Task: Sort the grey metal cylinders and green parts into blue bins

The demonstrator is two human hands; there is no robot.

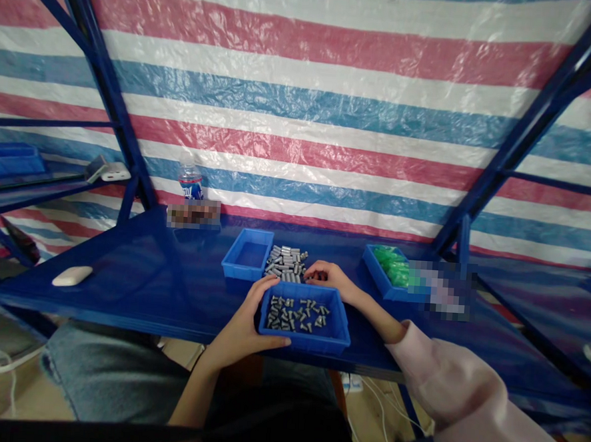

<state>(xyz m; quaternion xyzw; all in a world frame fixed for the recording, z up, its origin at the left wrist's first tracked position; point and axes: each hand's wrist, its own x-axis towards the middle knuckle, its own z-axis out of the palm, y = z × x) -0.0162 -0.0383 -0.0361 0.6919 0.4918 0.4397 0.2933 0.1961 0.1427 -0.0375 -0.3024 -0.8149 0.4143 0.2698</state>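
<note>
My left hand [243, 328] grips the left front corner of a small blue bin [336, 327] that holds several small grey metal parts [297, 314]. My right hand [333, 277] reaches past the bin's far edge, fingers curled down at the right side of a loose pile of grey metal cylinders [285, 262] lying on the blue shelf [147, 272]. Whether those fingers pinch a part is hidden. An empty blue bin [233, 260] stands just left of the pile.
A blue bin of green pieces [391, 265] sits to the right. A water bottle [190, 182] stands at the back, a white oval object [72, 275] lies at the left. Blue rack posts [108, 83] frame the shelf before a striped tarp.
</note>
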